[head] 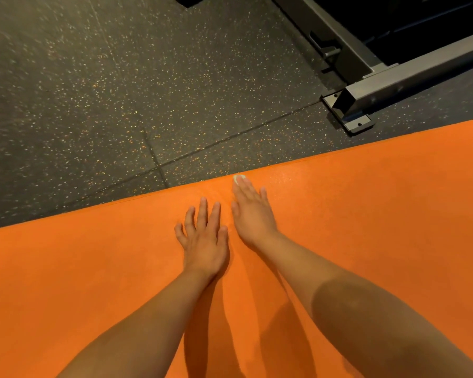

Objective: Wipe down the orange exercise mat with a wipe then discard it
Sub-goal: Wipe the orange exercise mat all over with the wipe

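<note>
I see a matt, finely grained orange mat (93,268), a rough, speckled rubbery floor (93,91) and a smooth grey metal frame (393,85).

Warm, dim indoor lighting. Streaky motion blur on speckled floor (52,77) at 10 o'clock, crisp at centre. Soft shadows on orange mat (79,282) toward 6 o'clock. Wide-angle bowing at edges.

No lettering, label or number is legible on the mat (93,268), floor (93,91) or metal frame (393,83).
</note>
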The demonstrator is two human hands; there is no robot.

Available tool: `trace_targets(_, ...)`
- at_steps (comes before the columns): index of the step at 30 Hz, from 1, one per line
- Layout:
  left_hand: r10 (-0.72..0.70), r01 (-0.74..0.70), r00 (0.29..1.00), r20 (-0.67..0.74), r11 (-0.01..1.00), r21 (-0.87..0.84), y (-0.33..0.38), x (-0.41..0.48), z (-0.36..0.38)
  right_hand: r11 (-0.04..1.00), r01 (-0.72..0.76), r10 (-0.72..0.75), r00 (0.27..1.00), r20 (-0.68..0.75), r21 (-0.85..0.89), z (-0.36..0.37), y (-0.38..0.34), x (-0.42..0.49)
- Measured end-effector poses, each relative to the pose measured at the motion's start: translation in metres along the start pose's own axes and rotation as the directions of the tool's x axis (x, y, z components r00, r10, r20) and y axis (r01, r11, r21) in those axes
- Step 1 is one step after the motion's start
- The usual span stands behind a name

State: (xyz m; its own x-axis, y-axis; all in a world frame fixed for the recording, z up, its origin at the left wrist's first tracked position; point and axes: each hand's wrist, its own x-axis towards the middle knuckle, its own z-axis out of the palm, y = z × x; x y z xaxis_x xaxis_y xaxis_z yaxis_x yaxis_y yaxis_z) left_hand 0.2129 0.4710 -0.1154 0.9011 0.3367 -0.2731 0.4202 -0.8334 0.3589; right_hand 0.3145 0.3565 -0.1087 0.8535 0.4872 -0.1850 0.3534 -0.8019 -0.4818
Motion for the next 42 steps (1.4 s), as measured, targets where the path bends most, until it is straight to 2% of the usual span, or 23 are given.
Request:
trace_targets(4,-0.016,0.009,0.998,-0.054,0.993,-0.114,-0.002,-0.019,0.001,0.989,0.139,-0.131,0.983,0.130,-0.059,0.010,-0.008,-0.045)
trace_targets(12,-0.030,0.013,0.996,-0.089,0.982,-0.186,-0.017,-0.117,0.026,0.976,0.197,-0.171,0.958,0.231,-0.092,0.022,-0.018,-0.140)
trace_targets(17,-0.031,0.026,0.999,-0.029,0.989,-0.146,-0.020,-0.182,0.036,0.976,0.202,-0.172,0.946,0.274,-0.084,0.025,-0.023,-0.205)
trace_targets(23,-0.019,0.023,0.999,0.033,0.988,-0.153,-0.018,-0.262,0.040,0.974,0.206,-0.154,0.902,0.403,-0.090,0.029,-0.026,-0.289)
trace_targets(32,-0.094,0.106,0.990,0.108,0.988,-0.111,-0.008,-0.380,0.037,0.988,0.150,-0.117,0.841,0.528,-0.020,0.030,-0.032,-0.396)
trace_targets(42,-0.109,0.124,0.989,0.098,0.978,-0.168,-0.003,-0.434,0.042,0.995,0.093,-0.101,0.862,0.497,0.040,0.022,-0.045,-0.474)
